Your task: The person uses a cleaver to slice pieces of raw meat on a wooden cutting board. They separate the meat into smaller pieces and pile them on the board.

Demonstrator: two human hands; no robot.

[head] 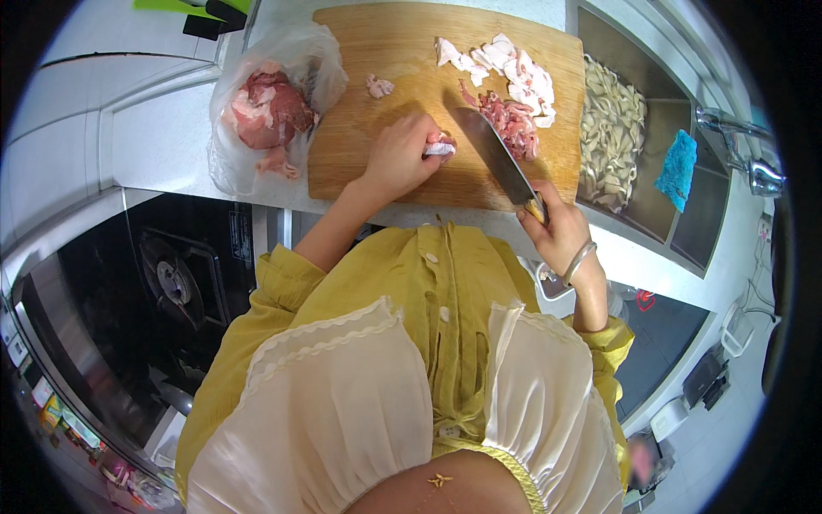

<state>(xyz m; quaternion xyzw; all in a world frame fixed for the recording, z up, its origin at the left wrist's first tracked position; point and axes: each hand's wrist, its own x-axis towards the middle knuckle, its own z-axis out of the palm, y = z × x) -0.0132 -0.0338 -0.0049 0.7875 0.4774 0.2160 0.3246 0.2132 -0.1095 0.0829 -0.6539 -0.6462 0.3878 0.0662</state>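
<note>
My left hand [403,157] grips a small piece of raw meat [443,149] with white fat, near the middle of the wooden cutting board [385,38]. In my right hand [557,231] is the handle of a cleaver [498,154]. Its blade slants up and left across the board, apart from the piece in my left hand. Just right of the blade lies a heap of sliced red meat [510,122]. Pale fat pieces [530,77] spread behind that heap. A small fatty scrap [379,86] sits alone on the board's left side.
Left of the board, a clear plastic bag [225,160] holds a large chunk of raw meat [273,109]. To the right, a steel sink [668,115] contains pale sliced pieces [610,135] in a basin. A blue cloth [677,170] hangs over its divider near the faucet [764,177]. A gas stove [173,283] is at lower left.
</note>
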